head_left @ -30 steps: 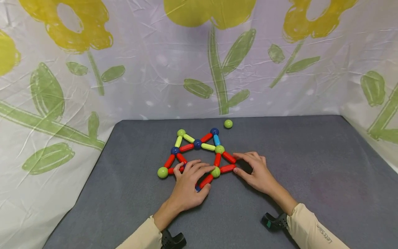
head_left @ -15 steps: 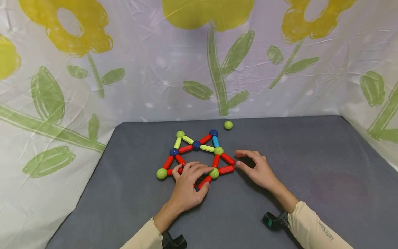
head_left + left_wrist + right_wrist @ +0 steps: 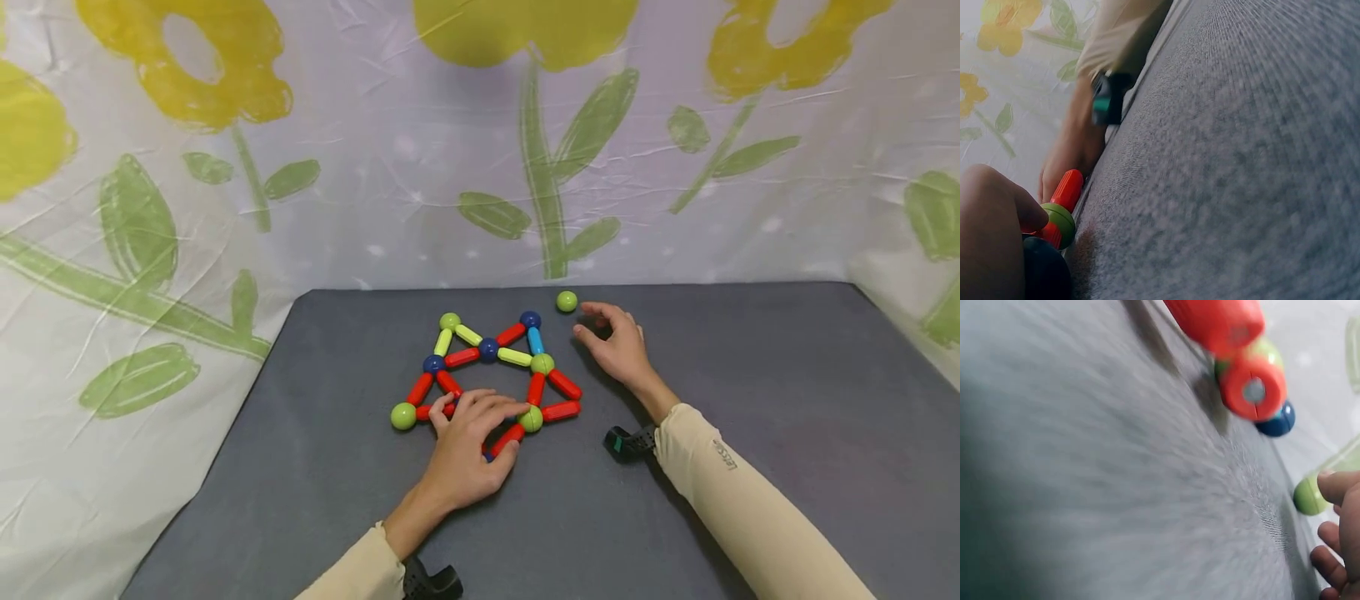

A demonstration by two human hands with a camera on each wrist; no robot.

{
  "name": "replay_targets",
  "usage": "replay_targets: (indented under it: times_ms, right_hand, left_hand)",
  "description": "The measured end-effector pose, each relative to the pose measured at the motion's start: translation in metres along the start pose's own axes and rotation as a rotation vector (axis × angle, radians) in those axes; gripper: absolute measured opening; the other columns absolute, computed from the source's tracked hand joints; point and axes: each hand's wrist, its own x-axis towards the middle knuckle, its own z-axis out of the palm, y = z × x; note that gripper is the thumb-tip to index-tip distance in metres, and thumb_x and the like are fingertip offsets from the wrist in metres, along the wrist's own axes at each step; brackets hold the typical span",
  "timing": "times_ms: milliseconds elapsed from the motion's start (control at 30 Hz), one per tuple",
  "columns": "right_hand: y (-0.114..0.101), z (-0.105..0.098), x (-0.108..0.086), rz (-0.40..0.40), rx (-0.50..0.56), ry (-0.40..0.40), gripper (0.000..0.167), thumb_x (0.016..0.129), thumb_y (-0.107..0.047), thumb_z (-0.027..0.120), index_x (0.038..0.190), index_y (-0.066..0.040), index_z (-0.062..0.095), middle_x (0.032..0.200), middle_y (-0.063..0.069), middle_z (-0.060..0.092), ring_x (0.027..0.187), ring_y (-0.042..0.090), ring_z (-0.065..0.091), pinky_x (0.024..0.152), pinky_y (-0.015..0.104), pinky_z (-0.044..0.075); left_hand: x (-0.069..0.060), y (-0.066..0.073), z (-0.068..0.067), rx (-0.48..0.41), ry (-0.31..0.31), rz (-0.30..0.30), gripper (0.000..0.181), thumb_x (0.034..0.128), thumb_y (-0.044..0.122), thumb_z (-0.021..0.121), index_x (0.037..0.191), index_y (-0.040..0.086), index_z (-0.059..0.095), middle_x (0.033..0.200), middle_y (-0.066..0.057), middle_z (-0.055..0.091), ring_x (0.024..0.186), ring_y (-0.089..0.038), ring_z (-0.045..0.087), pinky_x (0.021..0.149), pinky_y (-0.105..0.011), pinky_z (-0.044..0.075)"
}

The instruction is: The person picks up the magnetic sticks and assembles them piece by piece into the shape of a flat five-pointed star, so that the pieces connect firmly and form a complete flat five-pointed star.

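Red, yellow-green and light blue magnetic rods, joined by green and dark blue balls, form a flat magnetic stick figure (image 3: 462,357) on the table. My left hand (image 3: 472,454) rests over its near side with fingers spread, a fingertip touching a green ball (image 3: 531,418); some rods and balls are hidden beneath it. Two red rods (image 3: 561,410) stick out on the right, their outer ends apart. A loose green ball (image 3: 567,302) lies near the far edge. Just right of it, my right hand (image 3: 617,346) hovers with thumb and fingers apart, holding nothing; the right wrist view shows the ball (image 3: 1310,495) beside the thumb.
The dark grey table (image 3: 712,483) ends at the back against a pale curtain (image 3: 360,183) printed with yellow flowers. Black wrist cameras (image 3: 628,443) sit under both forearms, close to the tabletop.
My right hand has left the outer ends of the two red rods and moved away, up beside the loose green ball. The left hand stays on the figure; the head view shifts slightly.
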Motion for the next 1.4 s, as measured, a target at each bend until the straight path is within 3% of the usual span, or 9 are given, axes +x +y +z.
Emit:
replay_targets:
  times_ms: [367, 567, 667, 900, 1033, 1133, 1267, 1400]
  right_hand:
    - [0.006, 0.006, 0.029, 0.024, -0.114, 0.008, 0.05, 0.096, -0.03, 0.071, 0.141, -0.011, 0.059, 0.137, 0.016, 0.062, 0.108, 0.036, 0.054, 0.099, 0.055, 0.028]
    - [0.008, 0.003, 0.033, -0.044, -0.158, -0.08, 0.049, 0.094, -0.027, 0.074, 0.14, -0.016, 0.062, 0.134, 0.013, 0.066, 0.101, 0.031, 0.049, 0.087, 0.047, 0.025]
    - [0.007, 0.001, 0.031, -0.057, -0.145, -0.116, 0.044, 0.094, -0.027, 0.074, 0.135, -0.015, 0.065, 0.131, 0.012, 0.068, 0.1, 0.029, 0.049, 0.087, 0.045, 0.025]
    - [0.001, 0.0, 0.016, -0.064, -0.049, -0.181, 0.037, 0.094, -0.026, 0.074, 0.128, -0.012, 0.068, 0.12, 0.012, 0.07, 0.097, 0.026, 0.052, 0.09, 0.042, 0.025]
    - [-0.001, -0.007, -0.003, -0.061, 0.054, -0.214, 0.035, 0.093, -0.02, 0.075, 0.125, -0.009, 0.069, 0.115, 0.013, 0.072, 0.09, 0.021, 0.055, 0.086, 0.034, 0.036]
    - [-0.002, -0.016, -0.021, -0.055, 0.124, -0.25, 0.033, 0.092, -0.017, 0.075, 0.123, -0.008, 0.069, 0.111, 0.012, 0.071, 0.086, 0.017, 0.054, 0.077, 0.028, 0.043]
    - [-0.002, -0.025, -0.04, -0.065, 0.133, -0.268, 0.029, 0.089, -0.015, 0.079, 0.116, -0.011, 0.071, 0.105, 0.009, 0.071, 0.083, 0.016, 0.052, 0.074, 0.026, 0.041]
    - [-0.004, -0.029, -0.052, -0.082, 0.088, -0.265, 0.028, 0.085, -0.02, 0.083, 0.109, -0.017, 0.07, 0.095, 0.004, 0.067, 0.081, 0.016, 0.049, 0.081, 0.031, 0.031]
  left_hand:
    - [-0.001, 0.003, 0.003, 0.0, -0.006, -0.001, 0.042, 0.0865, 0.022, 0.069, 0.128, 0.03, 0.07, 0.127, 0.008, 0.067, 0.126, -0.016, 0.051, 0.109, -0.066, 0.009]
    - [0.0, 0.004, 0.004, 0.005, -0.01, -0.006, 0.042, 0.0868, 0.022, 0.069, 0.128, 0.03, 0.069, 0.126, 0.008, 0.067, 0.125, -0.015, 0.051, 0.109, -0.066, 0.009]
    - [0.0, 0.004, 0.003, 0.004, -0.01, -0.006, 0.042, 0.0876, 0.022, 0.068, 0.128, 0.031, 0.069, 0.127, 0.009, 0.066, 0.125, -0.015, 0.05, 0.11, -0.066, 0.008]
    - [-0.003, 0.002, -0.001, 0.0, 0.008, -0.016, 0.041, 0.0875, 0.022, 0.069, 0.127, 0.031, 0.069, 0.126, 0.01, 0.067, 0.127, -0.016, 0.05, 0.109, -0.065, 0.008]
    - [-0.002, 0.002, -0.001, -0.001, 0.003, -0.029, 0.041, 0.0876, 0.022, 0.069, 0.127, 0.031, 0.069, 0.126, 0.011, 0.066, 0.128, -0.016, 0.049, 0.109, -0.065, 0.007]
    - [-0.001, 0.001, 0.0, 0.007, 0.017, -0.035, 0.041, 0.0875, 0.021, 0.069, 0.127, 0.031, 0.069, 0.125, 0.011, 0.066, 0.128, -0.017, 0.049, 0.108, -0.066, 0.007]
    - [0.001, 0.0, 0.001, 0.021, 0.054, -0.045, 0.041, 0.0867, 0.02, 0.069, 0.126, 0.031, 0.07, 0.124, 0.009, 0.067, 0.128, -0.019, 0.05, 0.107, -0.067, 0.008]
    - [0.001, -0.001, 0.002, 0.036, 0.07, -0.078, 0.041, 0.0866, 0.019, 0.068, 0.126, 0.03, 0.07, 0.124, 0.008, 0.068, 0.129, -0.021, 0.05, 0.107, -0.066, 0.008]
